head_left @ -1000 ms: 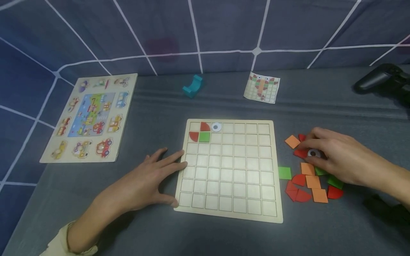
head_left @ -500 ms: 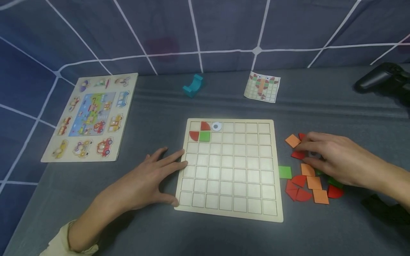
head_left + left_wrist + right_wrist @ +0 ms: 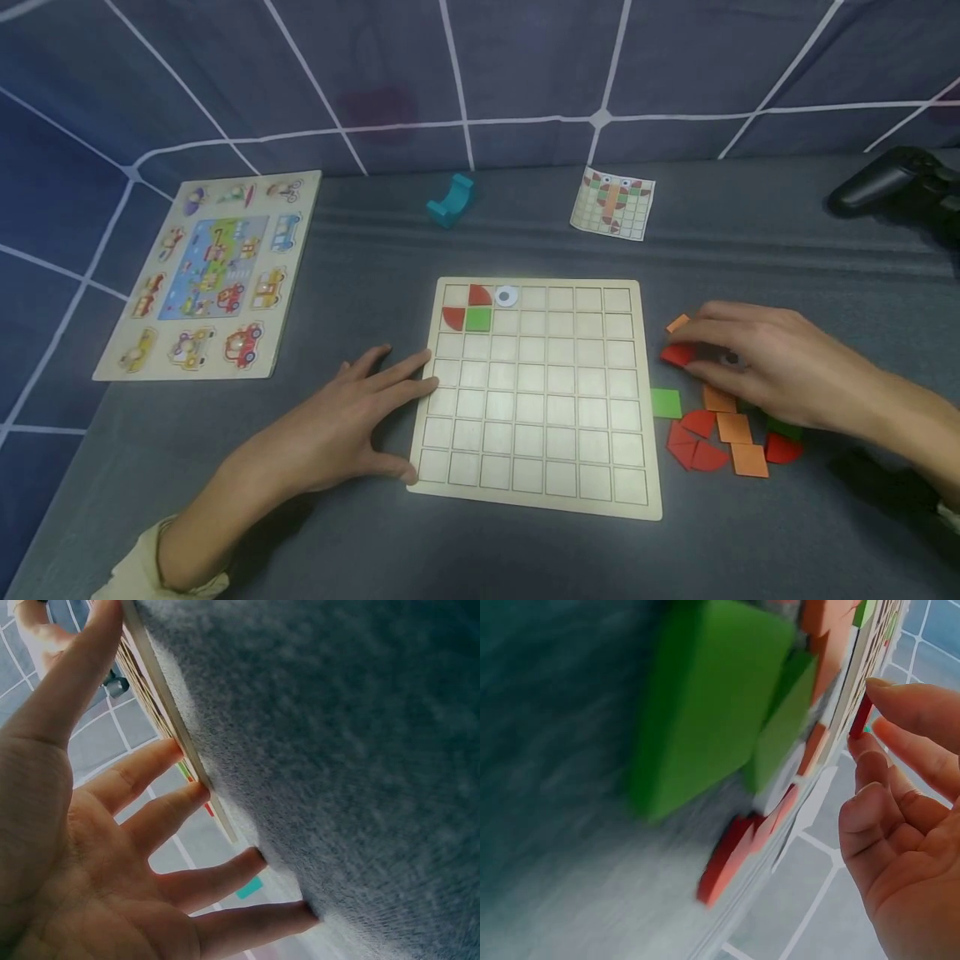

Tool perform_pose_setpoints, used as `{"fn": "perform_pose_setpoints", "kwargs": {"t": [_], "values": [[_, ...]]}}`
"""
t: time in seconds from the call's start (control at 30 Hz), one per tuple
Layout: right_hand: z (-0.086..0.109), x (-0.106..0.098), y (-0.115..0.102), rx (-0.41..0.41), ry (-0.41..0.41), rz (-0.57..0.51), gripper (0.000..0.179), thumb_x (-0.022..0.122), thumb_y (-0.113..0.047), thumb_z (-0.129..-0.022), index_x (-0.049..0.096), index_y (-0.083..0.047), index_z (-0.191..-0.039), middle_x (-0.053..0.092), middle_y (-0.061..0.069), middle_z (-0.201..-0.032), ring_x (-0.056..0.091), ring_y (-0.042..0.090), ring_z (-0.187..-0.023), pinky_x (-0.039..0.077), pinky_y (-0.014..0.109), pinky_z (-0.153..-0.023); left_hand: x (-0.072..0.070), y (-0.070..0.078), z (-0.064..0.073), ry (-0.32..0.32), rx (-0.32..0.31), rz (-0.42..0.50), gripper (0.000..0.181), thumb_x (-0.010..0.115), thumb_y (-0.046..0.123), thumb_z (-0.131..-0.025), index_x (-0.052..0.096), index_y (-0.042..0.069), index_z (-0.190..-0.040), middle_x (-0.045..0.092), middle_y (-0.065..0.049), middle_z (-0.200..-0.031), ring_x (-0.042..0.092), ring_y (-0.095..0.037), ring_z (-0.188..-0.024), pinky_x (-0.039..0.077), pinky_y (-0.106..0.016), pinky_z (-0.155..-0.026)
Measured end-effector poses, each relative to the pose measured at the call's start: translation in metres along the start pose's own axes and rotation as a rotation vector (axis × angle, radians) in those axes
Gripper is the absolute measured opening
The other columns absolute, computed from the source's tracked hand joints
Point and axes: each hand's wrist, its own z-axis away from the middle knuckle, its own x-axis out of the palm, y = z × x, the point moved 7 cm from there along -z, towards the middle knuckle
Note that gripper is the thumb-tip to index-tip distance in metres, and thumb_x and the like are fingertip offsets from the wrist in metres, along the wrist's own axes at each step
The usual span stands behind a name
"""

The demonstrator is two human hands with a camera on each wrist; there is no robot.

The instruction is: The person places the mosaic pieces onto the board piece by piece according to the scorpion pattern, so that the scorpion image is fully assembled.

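My right hand pinches a red quarter-circle tile between thumb and finger; the right wrist view shows the tile edge-on. It is over the loose pile, right of the wooden grid board. Spread fingers of my left hand touch the board's left edge, thumb near its lower left corner. At the board's upper left lie two red quarter-circle tiles, a green square tile and a white eye disc. Another eye disc is partly hidden behind my right hand.
Orange square tiles, red pieces and green squares lie right of the board. Behind it are a printed pattern card and a teal curved block. A vehicle puzzle lies left, a black controller far right.
My right hand has picked up the red quarter-circle tile and moved slightly left with it, towards the board. My left hand stays at the board's edge.
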Motion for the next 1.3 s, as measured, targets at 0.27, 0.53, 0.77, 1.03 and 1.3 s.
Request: {"fn": "perform_pose_setpoints", "kwargs": {"t": [0.27, 0.53, 0.77, 1.03, 1.3], "values": [[-0.032, 0.002, -0.027, -0.081, 0.01, -0.071, 0.029, 0.083, -0.01, -0.078, 0.073, -0.018, -0.104, 0.063, -0.012, -0.094, 0.052, 0.002, -0.073, 0.048, 0.027, -0.061, 0.0, -0.001, 0.001, -0.006, 0.004, 0.001, 0.094, 0.085, 0.054, -0.066, 0.051, 0.017, -0.145, 0.028, 0.0, -0.16, 0.022, -0.048, -0.142, 0.026, -0.077, -0.098], [-0.076, 0.015, -0.055, -0.148, -0.04, -0.162, 0.018, 0.073, -0.008, -0.087, 0.073, -0.017, -0.102, 0.062, -0.008, -0.092, 0.052, 0.006, -0.076, 0.047, 0.03, -0.067, 0.001, 0.0, 0.0, -0.011, 0.0, 0.007, 0.094, 0.086, 0.053, -0.066, 0.051, 0.017, -0.145, 0.028, 0.001, -0.16, 0.022, -0.048, -0.142, 0.027, -0.077, -0.098], [-0.102, 0.02, -0.07, -0.187, -0.033, -0.164, 0.012, 0.071, -0.008, -0.088, 0.073, -0.015, -0.097, 0.061, -0.005, -0.089, 0.055, 0.011, -0.079, 0.048, 0.032, -0.072, 0.002, 0.0, -0.001, -0.031, -0.001, 0.01, 0.094, 0.085, 0.054, -0.067, 0.049, 0.018, -0.147, 0.025, 0.0, -0.161, 0.02, -0.047, -0.143, 0.026, -0.076, -0.099], [-0.125, 0.032, -0.086, -0.203, -0.079, -0.161, 0.008, 0.069, -0.008, -0.09, 0.071, -0.016, -0.091, 0.058, -0.005, -0.084, 0.055, 0.014, -0.076, 0.048, 0.033, -0.067, 0.0, -0.001, 0.0, -0.017, 0.012, 0.004, 0.093, 0.084, 0.055, -0.068, 0.05, 0.017, -0.146, 0.026, -0.001, -0.161, 0.021, -0.049, -0.142, 0.027, -0.077, -0.097], [-0.132, 0.038, -0.09, -0.19, -0.115, -0.112, 0.01, 0.068, -0.006, -0.09, 0.067, -0.015, -0.086, 0.051, -0.004, -0.075, 0.048, 0.015, -0.068, 0.043, 0.032, -0.059, 0.001, -0.001, -0.001, -0.01, 0.012, -0.002, 0.094, 0.085, 0.054, -0.066, 0.051, 0.017, -0.145, 0.028, -0.001, -0.161, 0.022, -0.049, -0.142, 0.028, -0.077, -0.097]]}}
